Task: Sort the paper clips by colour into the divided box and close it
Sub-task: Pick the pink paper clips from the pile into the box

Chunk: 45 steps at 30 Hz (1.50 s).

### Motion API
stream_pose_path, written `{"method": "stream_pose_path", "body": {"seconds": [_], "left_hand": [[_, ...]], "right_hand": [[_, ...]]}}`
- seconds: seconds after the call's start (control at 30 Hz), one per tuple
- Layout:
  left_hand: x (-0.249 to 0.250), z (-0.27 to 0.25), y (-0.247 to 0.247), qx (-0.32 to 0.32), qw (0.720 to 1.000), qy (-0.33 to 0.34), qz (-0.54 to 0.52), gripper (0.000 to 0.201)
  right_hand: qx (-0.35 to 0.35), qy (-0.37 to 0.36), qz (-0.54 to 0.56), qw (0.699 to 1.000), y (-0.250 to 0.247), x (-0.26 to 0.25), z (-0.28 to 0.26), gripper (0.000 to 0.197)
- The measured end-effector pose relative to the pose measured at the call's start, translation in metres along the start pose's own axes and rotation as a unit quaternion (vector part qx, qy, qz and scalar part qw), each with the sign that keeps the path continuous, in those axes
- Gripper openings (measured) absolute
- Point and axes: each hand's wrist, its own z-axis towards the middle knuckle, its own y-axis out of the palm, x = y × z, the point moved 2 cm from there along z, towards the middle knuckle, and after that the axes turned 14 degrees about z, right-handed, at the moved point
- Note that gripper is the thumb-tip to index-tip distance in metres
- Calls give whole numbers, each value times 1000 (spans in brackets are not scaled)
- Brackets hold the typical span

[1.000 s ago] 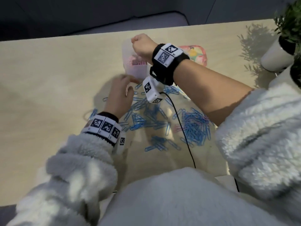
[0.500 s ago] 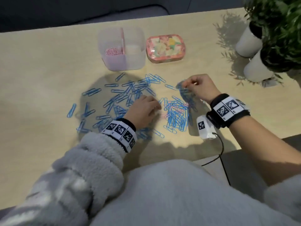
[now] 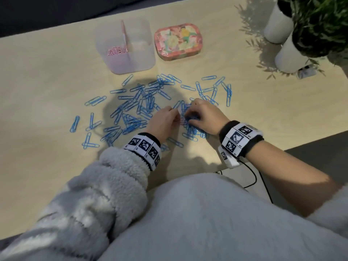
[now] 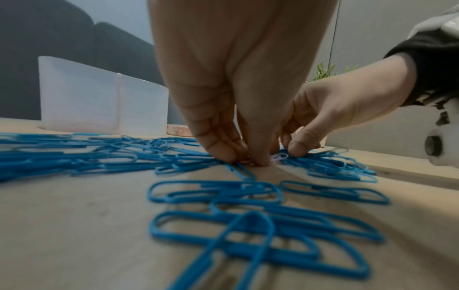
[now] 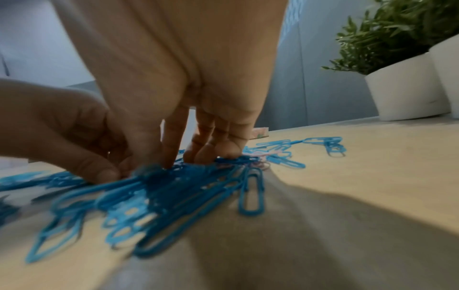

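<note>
Both hands have converged on the blue clips (image 3: 135, 110): our left hand (image 3: 163, 123) pinches a pink clip (image 4: 280, 157) on the tabletop (image 3: 47, 72), our right hand (image 3: 204, 117) rakes blue aside, fingers curled (holding anything? we cannot tell). Lift pink alone toward the divided box (image 3: 125, 47).

Both hands (image 3: 188, 117) are set on the clips (image 3: 143, 106); the box (image 3: 125, 47) is placed behind, the lid (image 3: 178, 41) beside it.

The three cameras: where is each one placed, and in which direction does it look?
Head: above, looking down at the table, both hands, sleeves.
Left wrist: low on the table, along the left hand toward the divided box.
Right wrist: low, along the right hand toward the plant pots.
Shared: blue paper clips.
</note>
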Motion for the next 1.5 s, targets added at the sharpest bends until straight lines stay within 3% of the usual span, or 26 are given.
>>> {"method": "stream_pose_path", "body": {"seconds": [0.23, 0.37, 0.63, 0.77, 0.87, 0.93, 1.03, 1.13, 1.2, 1.23, 1.27, 1.3, 1.33, 1.4, 1.43, 1.5], "left_hand": [[-6, -1, 3, 12, 1000, -3, 8, 16], [-6, -1, 5, 25, 999, -2, 35, 15], [-14, -9, 8, 50, 994, 37, 88, 15], [-13, -7, 1, 48, 992, 65, 92, 18], [-18, -5, -7, 67, 997, 30, 6, 17], [-21, -3, -15, 84, 992, -9, -95, 19], [-21, 8, -25, 45, 966, -75, -245, 22], [-15, 20, -31, -13, 898, -157, -412, 23], [-10, 25, -34, -47, 841, -206, -498, 25], [-7, 28, -35, -58, 827, -219, -514, 28], [-4, 31, -34, -63, 830, -222, -507, 31], [-2, 34, -33, -58, 856, -210, -469, 34], [-1, 36, -30, -49, 899, -184, -395, 34], [-3, 36, -23, -29, 971, -138, -195, 25], [-4, 33, -20, -25, 985, -125, -119, 17], [-6, 29, -13, -20, 994, -96, -46, 17]], "right_hand": [[41, -11, 4, 999, 6, -2, -4, 16], [1, -23, -28, 999, 24, -10, 1, 23], [-9, -20, -50, 999, 22, -14, 4, 13], [41, -11, 55, 998, 12, -5, 4, 7], [92, 5, 141, 986, -9, 9, 7, 14], [135, 43, 247, 959, -23, 16, 8, 22], [206, 162, 459, 849, -40, 24, 8, 36], [218, 201, 623, 724, -46, 26, 9, 33], [199, 206, 666, 689, -47, 26, 13, 33], [188, 211, 667, 690, -46, 26, 15, 34], [170, 218, 651, 706, -44, 24, 16, 35], [157, 223, 619, 736, -41, 23, 18, 36], [153, 216, 566, 781, -39, 21, 19, 35], [142, 165, 380, 899, -32, 22, 20, 30], [123, 132, 267, 947, -27, 22, 20, 29], [88, 108, 92, 986, -18, 19, 16, 20]]}}
